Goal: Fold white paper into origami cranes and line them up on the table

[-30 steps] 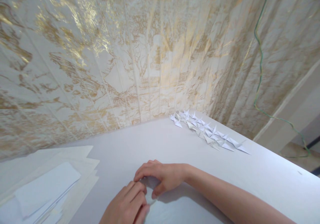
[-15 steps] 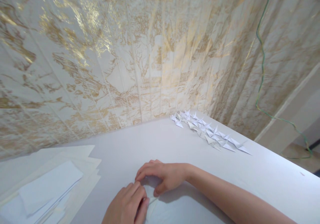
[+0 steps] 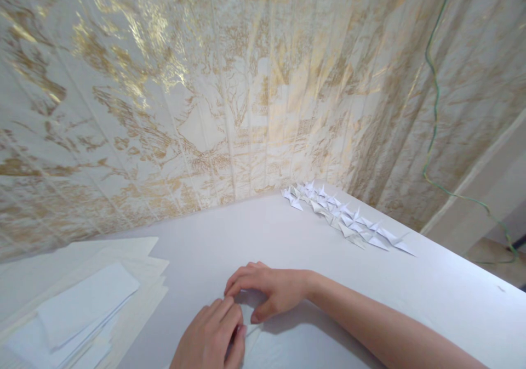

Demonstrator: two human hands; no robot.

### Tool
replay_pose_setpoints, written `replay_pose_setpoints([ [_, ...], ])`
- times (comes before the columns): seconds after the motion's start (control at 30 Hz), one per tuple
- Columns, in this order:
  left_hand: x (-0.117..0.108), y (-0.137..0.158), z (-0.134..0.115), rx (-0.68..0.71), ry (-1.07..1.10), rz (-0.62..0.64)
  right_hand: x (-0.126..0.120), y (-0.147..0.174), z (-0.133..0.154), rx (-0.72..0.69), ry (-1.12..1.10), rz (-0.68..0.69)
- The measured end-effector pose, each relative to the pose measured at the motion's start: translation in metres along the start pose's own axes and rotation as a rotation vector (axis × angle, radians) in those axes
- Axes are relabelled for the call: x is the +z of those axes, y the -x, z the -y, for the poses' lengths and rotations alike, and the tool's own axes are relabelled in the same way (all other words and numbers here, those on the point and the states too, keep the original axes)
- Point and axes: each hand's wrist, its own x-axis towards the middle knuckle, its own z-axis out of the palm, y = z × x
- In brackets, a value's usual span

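A folded piece of white paper lies on the white table at the bottom centre, partly covered by both hands. My left hand is curled over its left side, with thumb and fingers closed on the paper's edge. Beyond it, my right hand arches over the far side, its thumb on the paper and its fingertips beside the left fingers. The paper's full shape is hidden under the hands.
Several folded paper cranes stand in rows along the table's back right edge. At the left lie stacked sheets of paper. A gold-patterned wall covering rises behind the table; a green cord hangs at right.
The view has shifted slightly, so everything sits a little further right. My left thumb has moved up a touch along the paper; both hands otherwise keep their places.
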Motion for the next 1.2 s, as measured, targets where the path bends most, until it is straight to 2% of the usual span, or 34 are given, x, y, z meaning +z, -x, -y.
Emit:
replay_pose_setpoints([
  [0.23, 0.0, 0.0003, -0.0008, -0.008, 0.0, 0.016, 0.001, 0.0004, -0.0006, -0.031, 0.01, -0.028],
  [0.73, 0.0007, 0.0017, -0.0003, 0.013, 0.006, -0.066, 0.0009, 0.0001, 0.0016, -0.009, 0.027, -0.03],
  [0.97, -0.0004, 0.0025, -0.001, 0.009, 0.015, -0.033, 0.0051, -0.0008, 0.0007, -0.023, 0.052, -0.093],
  [1.2, -0.0003, 0.0016, -0.0004, 0.031, 0.012, -0.055, 0.0045, -0.0018, 0.0036, -0.021, 0.082, -0.101],
])
